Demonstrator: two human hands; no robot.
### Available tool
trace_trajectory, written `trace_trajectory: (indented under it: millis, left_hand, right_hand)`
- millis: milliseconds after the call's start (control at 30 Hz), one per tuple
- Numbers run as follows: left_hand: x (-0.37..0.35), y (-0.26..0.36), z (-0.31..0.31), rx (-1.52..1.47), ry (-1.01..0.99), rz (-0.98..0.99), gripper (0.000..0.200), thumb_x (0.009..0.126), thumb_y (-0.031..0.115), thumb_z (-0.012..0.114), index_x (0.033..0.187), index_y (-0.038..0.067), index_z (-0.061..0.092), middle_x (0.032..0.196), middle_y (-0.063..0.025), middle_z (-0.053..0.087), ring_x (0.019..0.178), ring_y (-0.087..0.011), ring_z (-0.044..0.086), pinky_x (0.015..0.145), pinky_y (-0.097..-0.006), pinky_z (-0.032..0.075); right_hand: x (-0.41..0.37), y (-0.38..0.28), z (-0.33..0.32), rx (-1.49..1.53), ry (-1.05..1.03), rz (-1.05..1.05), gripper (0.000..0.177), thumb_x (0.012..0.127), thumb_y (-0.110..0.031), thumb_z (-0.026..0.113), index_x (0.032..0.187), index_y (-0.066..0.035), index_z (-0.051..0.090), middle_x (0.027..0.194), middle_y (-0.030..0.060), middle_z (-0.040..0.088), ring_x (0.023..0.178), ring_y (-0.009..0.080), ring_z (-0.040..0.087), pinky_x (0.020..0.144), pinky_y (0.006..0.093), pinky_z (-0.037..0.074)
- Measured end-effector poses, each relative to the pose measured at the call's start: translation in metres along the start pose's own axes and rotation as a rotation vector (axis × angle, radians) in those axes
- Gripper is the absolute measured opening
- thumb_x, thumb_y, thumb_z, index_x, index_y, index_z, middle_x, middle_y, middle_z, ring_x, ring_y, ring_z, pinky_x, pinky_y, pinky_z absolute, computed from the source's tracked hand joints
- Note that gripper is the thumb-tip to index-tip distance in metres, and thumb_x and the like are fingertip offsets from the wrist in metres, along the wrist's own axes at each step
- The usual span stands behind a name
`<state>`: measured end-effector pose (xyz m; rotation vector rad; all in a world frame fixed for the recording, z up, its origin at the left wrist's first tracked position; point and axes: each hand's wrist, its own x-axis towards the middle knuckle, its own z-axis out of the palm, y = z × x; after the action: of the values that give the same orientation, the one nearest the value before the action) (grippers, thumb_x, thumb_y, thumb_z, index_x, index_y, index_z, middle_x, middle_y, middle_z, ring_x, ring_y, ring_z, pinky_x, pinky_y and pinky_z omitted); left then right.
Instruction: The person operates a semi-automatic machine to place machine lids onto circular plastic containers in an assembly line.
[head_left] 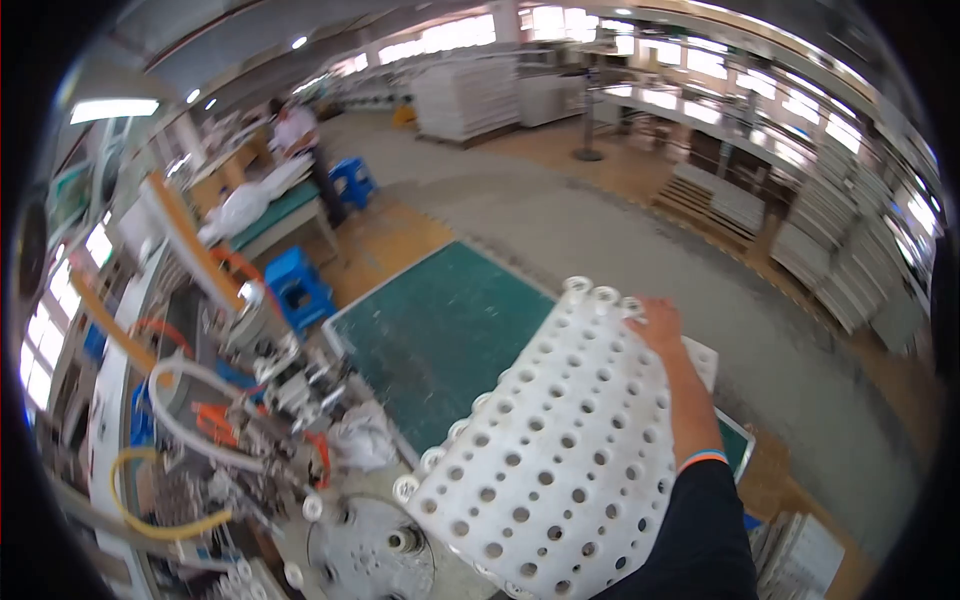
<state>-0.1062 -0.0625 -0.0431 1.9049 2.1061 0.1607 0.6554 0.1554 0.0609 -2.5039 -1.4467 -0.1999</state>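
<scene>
A large white perforated sheet (560, 440), covered in rows of round holes, stretches across the lower middle of the head view. My right hand (656, 326) reaches over to its far right corner, fingers closed on the edge there. Right beside those fingers is a white round plastic part (632, 308) with a hollow end. More such parts stick out past the far edge, like this round part (577, 288), and along the left edge, like this one (406, 488). What lies beneath the sheet is mostly hidden. My left hand does not show.
Under the sheet is a green-topped table (430, 330). To the left stands a machine (290, 380) with hoses and a round metal turntable (370, 550). Blue stools (298, 285) and a person (295, 130) at another bench are beyond. White stacked sheets (465, 95) stand at the back.
</scene>
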Motion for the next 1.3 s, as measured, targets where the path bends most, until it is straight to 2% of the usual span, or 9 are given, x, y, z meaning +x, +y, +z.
trace_trajectory:
  millis: [33, 67, 200, 433, 567, 733, 867, 967, 1300]
  left_hand:
    - [0.007, -0.013, -0.002, 0.081, -0.057, -0.162, 0.06, 0.079, 0.044, 0.064, 0.13, 0.016, 0.049, 0.119, -0.0193, 0.053, 0.094, -0.0394, 0.059, 0.074, -0.045, 0.049]
    - [0.014, -0.059, 0.016, 0.147, 0.041, -0.134, 0.052, 0.066, 0.019, 0.068, 0.116, 0.012, 0.056, 0.091, -0.0175, 0.056, 0.082, -0.0357, 0.059, 0.071, -0.0425, 0.049]
    - [0.019, -0.028, -0.029, 0.045, 0.116, -0.268, 0.061, 0.067, 0.02, 0.071, 0.124, 0.017, 0.052, 0.11, -0.0166, 0.056, 0.096, -0.0352, 0.059, 0.078, -0.0441, 0.049]
    - [0.022, -0.015, -0.045, -0.076, 0.024, -0.398, 0.06, 0.072, 0.024, 0.071, 0.128, 0.017, 0.05, 0.11, -0.0138, 0.057, 0.099, -0.0339, 0.059, 0.081, -0.043, 0.049]
    - [0.016, -0.028, -0.045, -0.105, 0.049, -0.319, 0.06, 0.074, 0.024, 0.069, 0.129, 0.019, 0.046, 0.108, -0.0132, 0.056, 0.095, -0.0334, 0.06, 0.078, -0.0435, 0.049]
    - [-0.051, -0.033, -0.058, -0.346, 0.247, -0.285, 0.059, 0.075, 0.028, 0.069, 0.128, 0.018, 0.046, 0.111, -0.0134, 0.055, 0.096, -0.0336, 0.059, 0.078, -0.0421, 0.048]
    - [-0.13, -0.048, -0.047, -0.513, 0.285, -0.391, 0.063, 0.072, 0.029, 0.072, 0.128, 0.016, 0.046, 0.114, -0.014, 0.054, 0.102, -0.0344, 0.057, 0.082, -0.0425, 0.047]
    - [-0.189, -0.075, -0.057, -0.501, 0.305, -0.576, 0.065, 0.071, 0.028, 0.073, 0.128, 0.014, 0.046, 0.114, -0.0142, 0.054, 0.103, -0.0345, 0.056, 0.083, -0.0426, 0.047]
    - [-0.272, -0.215, -0.094, -0.198, 0.49, -1.022, 0.063, 0.069, 0.027, 0.076, 0.126, 0.014, 0.05, 0.112, -0.0147, 0.053, 0.1, -0.0339, 0.056, 0.08, -0.0418, 0.048]
  right_hand:
    - [0.005, 0.007, 0.012, -0.002, 0.088, -0.029, 0.065, 0.077, -0.046, 0.066, 0.131, -0.016, 0.047, 0.122, 0.0106, 0.056, 0.116, 0.0331, 0.049, 0.093, 0.0468, 0.041]
    - [0.009, 0.015, 0.027, 0.008, 0.171, -0.069, 0.064, 0.077, -0.045, 0.065, 0.131, -0.015, 0.047, 0.121, 0.0107, 0.057, 0.113, 0.0329, 0.051, 0.092, 0.0456, 0.042]
    - [0.016, 0.014, 0.03, -0.003, 0.15, -0.139, 0.058, 0.08, -0.042, 0.064, 0.127, -0.01, 0.052, 0.115, 0.0112, 0.061, 0.106, 0.0307, 0.056, 0.092, 0.0418, 0.043]
    - [-0.008, 0.011, 0.04, 0.469, 0.986, 0.079, 0.054, 0.088, -0.031, 0.061, 0.13, 0.0, 0.046, 0.129, 0.0185, 0.051, 0.116, 0.0327, 0.05, 0.1, 0.0385, 0.037]
    - [-0.067, -0.143, 0.014, 0.746, 0.689, -0.204, 0.049, 0.092, -0.022, 0.057, 0.133, 0.001, 0.043, 0.13, 0.0152, 0.05, 0.112, 0.0274, 0.052, 0.097, 0.0339, 0.039]
    - [-0.308, -0.403, -0.038, 1.166, -0.811, -0.508, 0.058, 0.078, -0.009, 0.069, 0.13, -0.005, 0.044, 0.12, 0.0072, 0.053, 0.107, 0.0199, 0.052, 0.091, 0.033, 0.043]
    - [-0.457, -0.507, 0.02, 0.71, -0.603, -1.248, 0.06, 0.077, -0.024, 0.07, 0.13, -0.014, 0.046, 0.102, 0.0118, 0.057, 0.091, 0.0306, 0.057, 0.078, 0.0432, 0.045]
    - [-0.501, -0.527, 0.103, 0.434, -0.446, -1.367, 0.064, 0.075, -0.028, 0.07, 0.133, -0.019, 0.044, 0.099, 0.011, 0.057, 0.089, 0.0301, 0.057, 0.072, 0.0444, 0.044]
    - [-0.508, -0.519, 0.052, 0.747, -0.65, -0.861, 0.079, 0.073, -0.015, 0.069, 0.142, -0.013, 0.032, 0.095, 0.011, 0.052, 0.084, 0.0271, 0.052, 0.077, 0.0378, 0.043]
